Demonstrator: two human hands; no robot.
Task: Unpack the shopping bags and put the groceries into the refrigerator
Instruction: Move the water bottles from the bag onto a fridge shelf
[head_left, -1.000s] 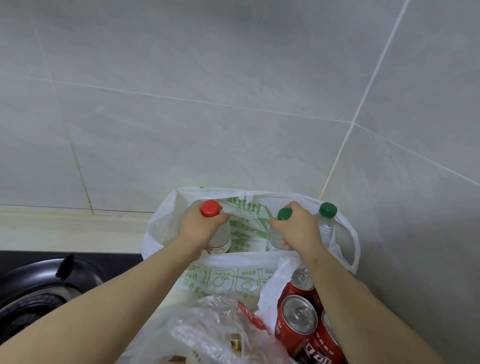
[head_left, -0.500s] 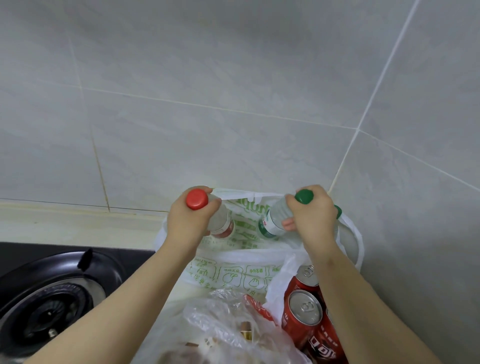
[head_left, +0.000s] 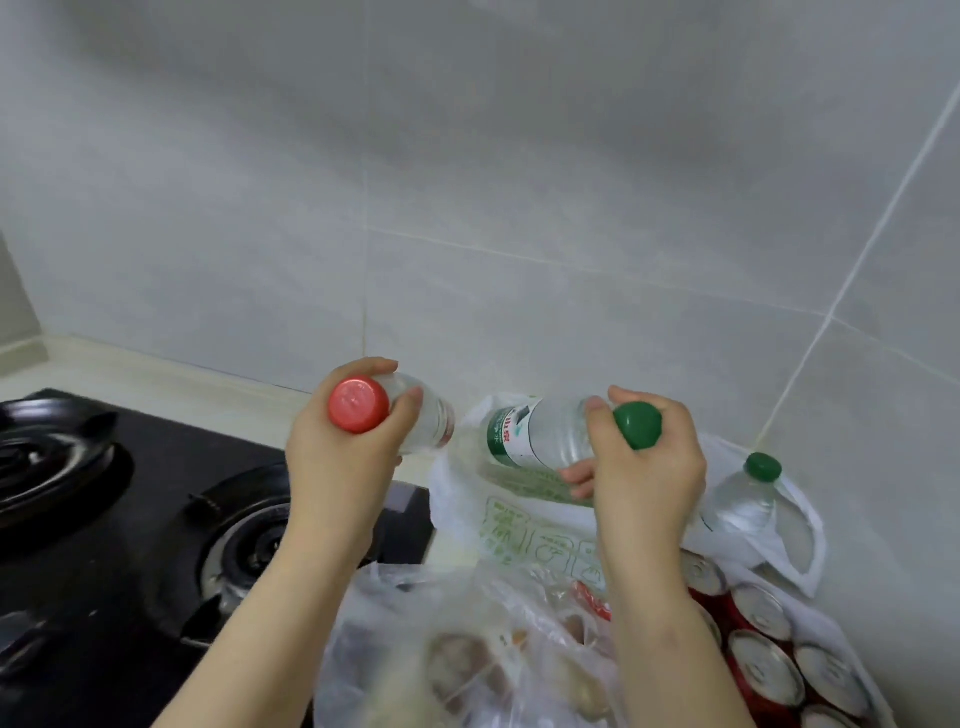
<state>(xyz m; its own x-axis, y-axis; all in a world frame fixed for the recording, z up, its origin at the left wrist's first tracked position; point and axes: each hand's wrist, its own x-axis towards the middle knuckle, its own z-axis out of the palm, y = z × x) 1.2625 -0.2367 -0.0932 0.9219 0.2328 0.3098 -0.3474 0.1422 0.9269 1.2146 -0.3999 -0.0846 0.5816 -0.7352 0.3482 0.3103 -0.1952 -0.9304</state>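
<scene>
Grey wall tiles (head_left: 467, 208) meet in a corner on your right, and below them runs the pale table (head_left: 156, 379) that carries everything. Closest to you, at the bottom edge, lies a clear plastic bag (head_left: 467, 649); what it holds is too blurred to tell. Just right of it, red drink cans (head_left: 763, 670) stand packed together, tops up, with white plastic around them. On your left the black gas hob (head_left: 130, 545) sits in the table, one burner (head_left: 260, 540) beside your left forearm. Beyond the clear bag stands the white shopping bag (head_left: 524, 535) with green print, its mouth open. Your left hand (head_left: 343, 467) has its grip curled round the neck and shoulder of the red-capped bottle (head_left: 415, 421), held tilted in the air, cap toward you, left of the white bag and above the hob's far right corner. Your right hand (head_left: 649, 483) has its grip wrapped round the top of the green-capped bottle (head_left: 540, 436), thumb on its shoulder; this bottle is tilted too, cap toward you and label end pointing away to the left, above the bag's mouth. The two held bottles are near each other but apart. A second green-capped bottle (head_left: 743, 504) leans in the right side of the white bag, next to its handle loop and just past your right wrist.
</scene>
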